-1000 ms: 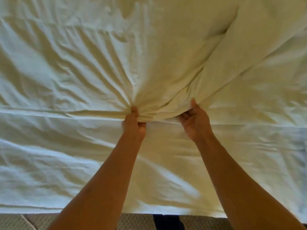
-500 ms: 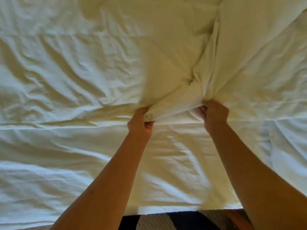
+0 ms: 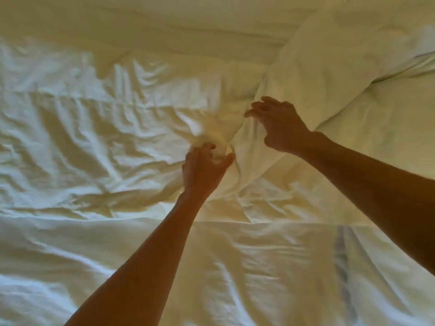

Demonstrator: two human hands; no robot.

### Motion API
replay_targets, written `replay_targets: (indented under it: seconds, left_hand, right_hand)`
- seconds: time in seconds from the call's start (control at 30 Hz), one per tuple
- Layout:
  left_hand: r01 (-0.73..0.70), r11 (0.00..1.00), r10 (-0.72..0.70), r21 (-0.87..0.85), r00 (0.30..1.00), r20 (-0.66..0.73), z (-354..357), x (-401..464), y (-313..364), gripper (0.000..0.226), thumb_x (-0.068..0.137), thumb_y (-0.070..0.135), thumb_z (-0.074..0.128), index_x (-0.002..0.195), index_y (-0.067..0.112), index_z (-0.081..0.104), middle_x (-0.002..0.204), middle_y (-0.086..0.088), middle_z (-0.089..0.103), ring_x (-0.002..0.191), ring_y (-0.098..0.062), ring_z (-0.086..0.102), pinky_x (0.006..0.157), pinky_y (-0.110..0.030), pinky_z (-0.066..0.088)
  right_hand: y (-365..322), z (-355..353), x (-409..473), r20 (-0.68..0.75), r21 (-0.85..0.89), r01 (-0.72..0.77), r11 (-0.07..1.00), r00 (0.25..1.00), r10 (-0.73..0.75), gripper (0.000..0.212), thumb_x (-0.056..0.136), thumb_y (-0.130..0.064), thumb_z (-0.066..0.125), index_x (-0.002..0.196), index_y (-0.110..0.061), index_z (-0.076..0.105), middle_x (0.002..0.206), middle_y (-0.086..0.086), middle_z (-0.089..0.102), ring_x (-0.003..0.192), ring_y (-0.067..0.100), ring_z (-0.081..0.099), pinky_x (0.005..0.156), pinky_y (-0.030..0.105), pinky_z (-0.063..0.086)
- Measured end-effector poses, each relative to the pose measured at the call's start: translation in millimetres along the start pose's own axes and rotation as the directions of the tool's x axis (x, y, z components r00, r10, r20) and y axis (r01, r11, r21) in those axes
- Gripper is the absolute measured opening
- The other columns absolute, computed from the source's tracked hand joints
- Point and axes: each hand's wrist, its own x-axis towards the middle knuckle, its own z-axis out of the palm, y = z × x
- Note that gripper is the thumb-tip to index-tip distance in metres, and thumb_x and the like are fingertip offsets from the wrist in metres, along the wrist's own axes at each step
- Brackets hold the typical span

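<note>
Cream sheet [image 3: 117, 149], rumpled, bunched at left hand [image 3: 202, 170], grip unclear, right hand [image 3: 280, 128] fingers splayed, released

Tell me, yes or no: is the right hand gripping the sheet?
No. The right hand has its fingers spread apart over the sheet, with no cloth caught between them.

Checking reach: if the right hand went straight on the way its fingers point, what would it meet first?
Probably the rumpled sheet just past the fingers of the right hand; depth is unclear.
</note>
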Motion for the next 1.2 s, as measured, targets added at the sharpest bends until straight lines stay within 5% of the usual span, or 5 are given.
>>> replay_targets:
  seconds: [0.2, 0.4, 0.67, 0.93, 1.2]
  left_hand:
    - [0.149, 0.978, -0.119, -0.146, 0.973, 0.197, 52.1, 18.2, 55.9, 0.073, 0.081, 0.045, 0.074, 0.141, 0.014, 0.046, 0.135, -0.006, 0.057, 0.125, -0.024, 0.052, 0.095, -0.029, 0.041]
    - [-0.373, 0.920, 0.371, 0.116, 0.928, 0.044, 94.5, -60.1, 32.2, 0.043, 0.075, 0.015, 0.065, 0.117, 0.013, 0.055, 0.093, -0.009, 0.070, 0.080, -0.030, 0.068, 0.071, -0.038, 0.055]
    - [-0.450, 0.852, 0.429, 0.268, 0.893, 0.134, 96.7, -33.4, 22.1, 0.033, 0.062, 0.007, 0.059, 0.093, 0.010, 0.068, 0.080, -0.008, 0.067, 0.074, -0.032, 0.066, 0.065, -0.038, 0.055]
    - [-0.620, 0.715, 0.509, 0.323, 0.779, 0.367, 123.1, -63.0, 45.9, 0.053, 0.060, 0.038, 0.074, 0.106, 0.020, 0.054, 0.092, -0.004, 0.060, 0.083, -0.029, 0.060, 0.070, -0.040, 0.051]
    - [-0.481, 0.864, 0.414, 0.151, 0.848, 0.330, 162.4, -64.3, 124.9, 0.040, 0.086, 0.011, 0.067, 0.124, 0.003, 0.060, 0.111, -0.015, 0.066, 0.102, -0.036, 0.061, 0.086, -0.039, 0.045]
  right_hand:
    - [26.0, -10.4, 49.0, 0.466, -0.393, 0.328, 0.859, 0.877, -0.122, 0.052, 0.091, -0.016, 0.048, 0.139, -0.036, 0.041, 0.143, -0.006, 0.042, 0.133, 0.020, 0.038, 0.110, 0.046, 0.027]
    - [100.3, -49.0, 61.9, 0.394, -0.627, 0.220, 0.747, 0.917, 0.061, 0.050, 0.092, -0.032, 0.056, 0.139, -0.043, 0.043, 0.155, -0.004, 0.025, 0.148, 0.026, 0.013, 0.117, 0.051, 0.013]
    - [197.2, -30.1, -118.8, -0.426, -0.171, -0.400, 0.901, 0.854, 0.298, 0.025, 0.077, -0.022, 0.068, 0.097, -0.008, 0.070, 0.119, 0.023, 0.056, 0.110, 0.044, 0.049, 0.084, 0.052, 0.043]
    - [164.3, 56.0, -204.7, -0.304, 0.235, -0.722, 0.651, 0.582, 0.755, 0.040, 0.073, -0.020, 0.062, 0.113, -0.021, 0.067, 0.131, 0.021, 0.043, 0.109, 0.043, 0.046, 0.089, 0.048, 0.039]
    - [295.8, -41.7, -198.7, -0.616, -0.411, -0.489, 0.769, 0.771, 0.161, 0.021, 0.094, -0.025, 0.052, 0.090, -0.025, 0.073, 0.132, 0.010, 0.054, 0.123, 0.037, 0.048, 0.099, 0.045, 0.022]
